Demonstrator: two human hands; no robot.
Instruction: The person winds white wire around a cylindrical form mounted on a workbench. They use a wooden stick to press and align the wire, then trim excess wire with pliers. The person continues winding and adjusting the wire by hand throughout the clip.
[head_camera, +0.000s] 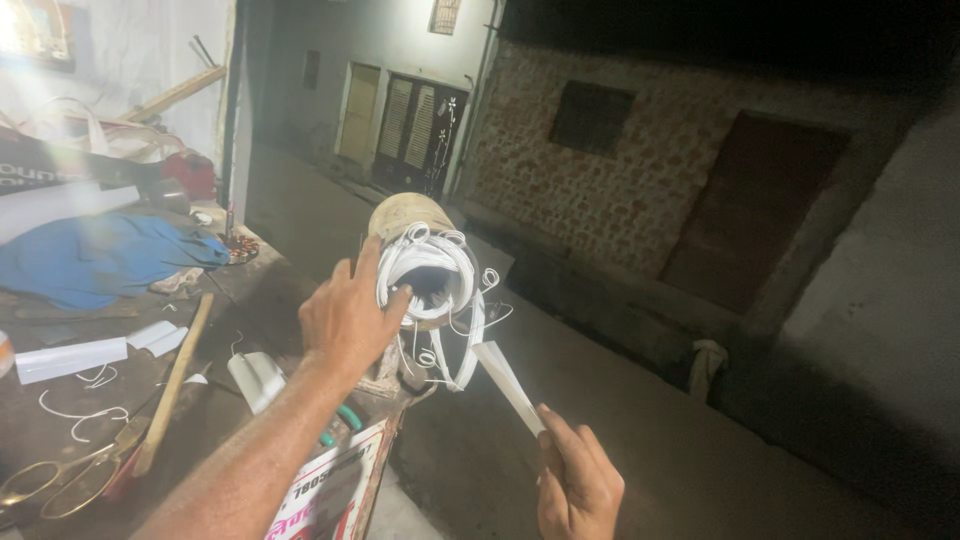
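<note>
Motor core (425, 268), a round metal piece lined with white paper strips (452, 262), stands at the worktop (60, 400) edge. Left hand (348, 318) rests on its rim, fingers spread, fingertips pressed into the bore; no closed grip is evident. Right hand (575, 480) pinches the lower end of one long white strip (505, 380) that runs up to the core. Judged handling: the core is heavy and rigid, so steady it by the outer rim. Strips are light, thin and creasable; hold them near the end. Scissors (60, 480) and a wooden stick (172, 385) lie on the worktop.
</note>
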